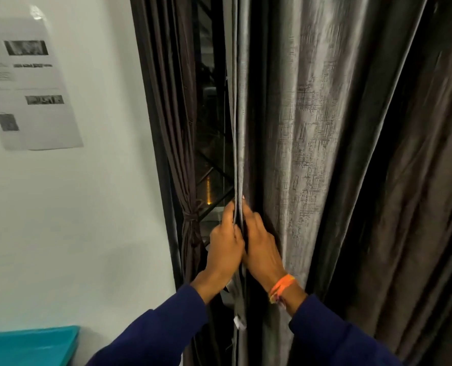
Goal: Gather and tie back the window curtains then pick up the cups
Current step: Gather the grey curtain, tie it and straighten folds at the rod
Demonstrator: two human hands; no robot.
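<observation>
A wide grey-brown curtain (pixel 312 154) hangs over the right side of the window. Its left edge (pixel 237 128) runs down the middle of the view. My left hand (pixel 226 247) grips that edge from the left. My right hand (pixel 260 247), with an orange band at the wrist, grips the same edge from the right, fingers pushed into the fold. A narrower dark curtain (pixel 178 128) on the left is bunched and held by a tie (pixel 190 216). Between them a strip of dark window (pixel 210 114) shows. No cups are in view.
A white wall (pixel 87 233) fills the left, with a printed sheet (pixel 26 88) stuck on it. A teal bin or tray (pixel 29 347) sits at the bottom left corner. A small white tag (pixel 239 322) hangs low on the curtain edge.
</observation>
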